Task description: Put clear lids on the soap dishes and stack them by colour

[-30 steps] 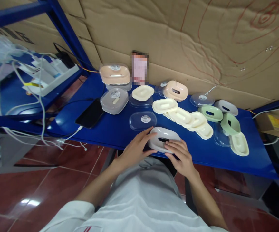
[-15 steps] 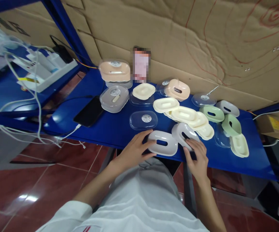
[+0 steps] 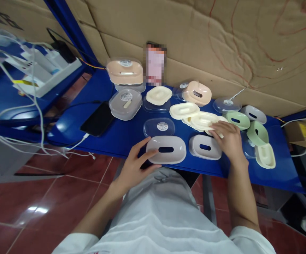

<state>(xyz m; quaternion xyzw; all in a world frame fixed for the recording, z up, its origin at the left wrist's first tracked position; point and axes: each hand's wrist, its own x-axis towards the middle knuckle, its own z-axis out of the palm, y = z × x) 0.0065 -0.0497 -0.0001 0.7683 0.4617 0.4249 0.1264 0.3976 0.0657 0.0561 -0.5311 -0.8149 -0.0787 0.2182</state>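
Note:
A pale grey oval plastic box with a slot in its base (image 3: 178, 155) lies near the table's front edge. My left hand (image 3: 134, 165) grips its left end, thumb on the near rim and fingers on the far side and inside. To its right rests another pale grey slotted box (image 3: 206, 152), touched by neither hand's fingertips. My right hand (image 3: 228, 137) reaches over the overlapping cream oval trays (image 3: 203, 120), its fingers closed on the edge of one of them. That tray is partly hidden under the hand.
Clear lids (image 3: 153, 127), green slotted boxes (image 3: 257, 134), a peach box (image 3: 195, 92) and a lidded grey box (image 3: 125, 104) stand around. A black phone (image 3: 97, 120) with a cable lies at left. Another phone (image 3: 155, 65) leans on the cardboard (image 3: 190, 42).
My right hand has let go of the second grey box, now lying level, and moved up and right to the cream trays. My left hand has shifted left with its box.

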